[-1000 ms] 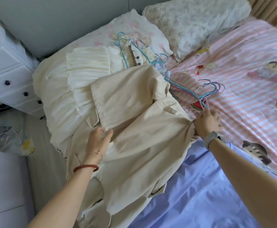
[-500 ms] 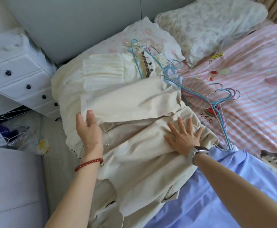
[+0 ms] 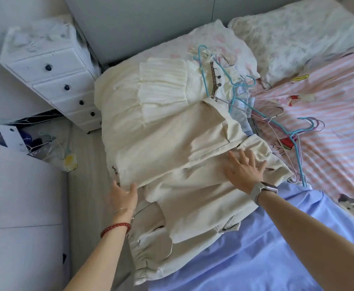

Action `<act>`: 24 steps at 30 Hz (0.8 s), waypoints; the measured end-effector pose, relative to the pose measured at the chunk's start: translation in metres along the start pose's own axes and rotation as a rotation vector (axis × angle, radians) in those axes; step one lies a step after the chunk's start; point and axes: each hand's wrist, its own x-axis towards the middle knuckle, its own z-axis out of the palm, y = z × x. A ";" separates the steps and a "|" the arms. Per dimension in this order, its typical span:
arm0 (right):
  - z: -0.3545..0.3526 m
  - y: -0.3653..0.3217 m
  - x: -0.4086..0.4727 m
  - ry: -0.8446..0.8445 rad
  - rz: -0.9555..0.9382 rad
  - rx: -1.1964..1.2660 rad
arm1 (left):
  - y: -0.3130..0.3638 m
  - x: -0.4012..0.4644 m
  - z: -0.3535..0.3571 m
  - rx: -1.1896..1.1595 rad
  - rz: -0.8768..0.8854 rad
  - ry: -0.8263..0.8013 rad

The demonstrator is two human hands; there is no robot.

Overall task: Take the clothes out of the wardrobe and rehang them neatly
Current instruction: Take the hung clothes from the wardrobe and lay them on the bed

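Observation:
A pile of cream clothes lies on the bed. On top is a beige jacket (image 3: 184,148), folded across itself. My left hand (image 3: 124,193) pinches the jacket's lower left edge between thumb and fingers. Flat on the jacket's right part rests my right hand (image 3: 242,168), fingers spread, holding nothing. Behind the jacket lies a cream pleated garment (image 3: 163,89) with a dark buttoned trim. Several blue, pink and white wire hangers (image 3: 285,131) are strewn to the right of the pile.
A white drawer unit (image 3: 52,80) stands left of the bed, with clutter (image 3: 46,148) on the floor below it. Two pillows (image 3: 298,36) lie at the head of the pink striped sheet (image 3: 335,127). A blue cloth (image 3: 266,248) covers the near bed.
My right hand left the hangers and came to lie flat on the jacket. My left hand slid down to the jacket's lower left edge and gripped it. The view shifted left.

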 end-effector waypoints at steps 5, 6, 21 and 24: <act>-0.011 -0.041 -0.030 -0.015 -0.074 0.070 | -0.007 -0.021 -0.008 0.332 0.315 0.085; -0.015 -0.053 -0.038 -0.003 -0.090 0.107 | -0.007 -0.025 -0.015 0.392 0.390 0.117; 0.045 -0.197 -0.322 -0.141 -0.678 0.122 | -0.237 -0.231 -0.132 0.406 0.527 0.050; 0.077 -0.226 -0.396 -0.211 -0.842 -0.030 | -0.318 -0.275 -0.173 0.397 0.390 0.135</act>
